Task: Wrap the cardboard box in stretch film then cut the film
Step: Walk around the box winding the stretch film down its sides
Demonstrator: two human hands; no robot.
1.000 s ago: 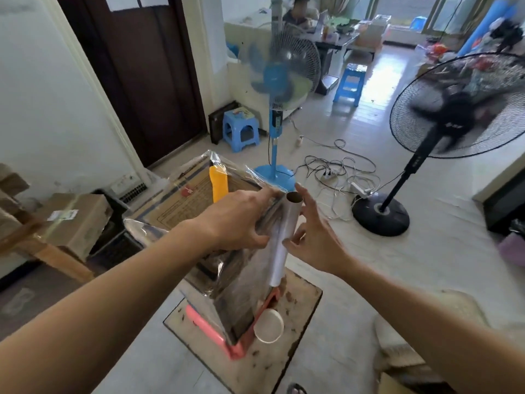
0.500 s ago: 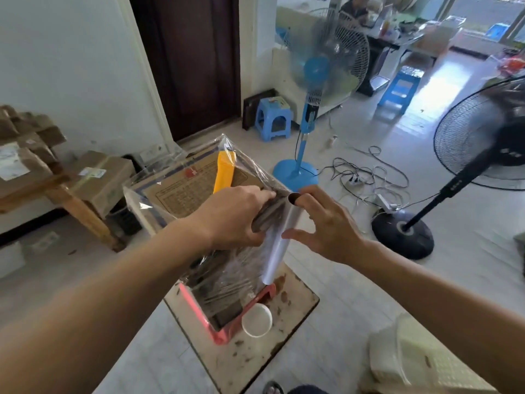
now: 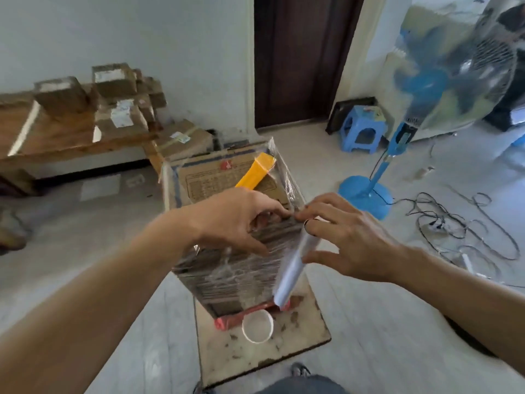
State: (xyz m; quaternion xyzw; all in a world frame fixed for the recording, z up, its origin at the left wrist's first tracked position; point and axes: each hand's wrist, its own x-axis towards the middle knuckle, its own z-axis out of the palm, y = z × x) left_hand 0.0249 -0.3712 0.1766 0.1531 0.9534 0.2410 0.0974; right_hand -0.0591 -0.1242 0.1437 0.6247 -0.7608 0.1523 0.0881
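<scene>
Box: the cardboard box (image 3: 227, 177) stands on a red stand (image 3: 230, 321) on a wooden board (image 3: 306, 342) on the floor, in the same place as a second ago. Only the view has swung to the left.
Film: the stretch film (image 3: 233, 268) covers the near face in wrinkled layers and reaches over the top edges.
Roll: the roll (image 3: 292, 268) leans almost upright at the box's near right corner, as before, with the film running from it straight onto the near face.
Left hand: the left hand (image 3: 235, 220) lay flat over the top near edge a second ago. Now its fingers are curled at the top right corner and appear to pinch the film there, with the thumb spread down on the wrapped face.
Right hand: the right hand (image 3: 349, 240) was open behind the roll. It now grasps the roll, with fingers hooked over the top end and the thumb against the side.
Meaning: the hands have met at the corner, so wrapping looks close to finished. The person seems to be fixing the film before parting it from the roll.
Cutter: a yellow cutter (image 3: 255, 172) lies on top of the box at the far side, untouched, so the cut is not yet made.
Nearby: a white ring (image 3: 257, 325) lies on the board just in front of the stand.
</scene>
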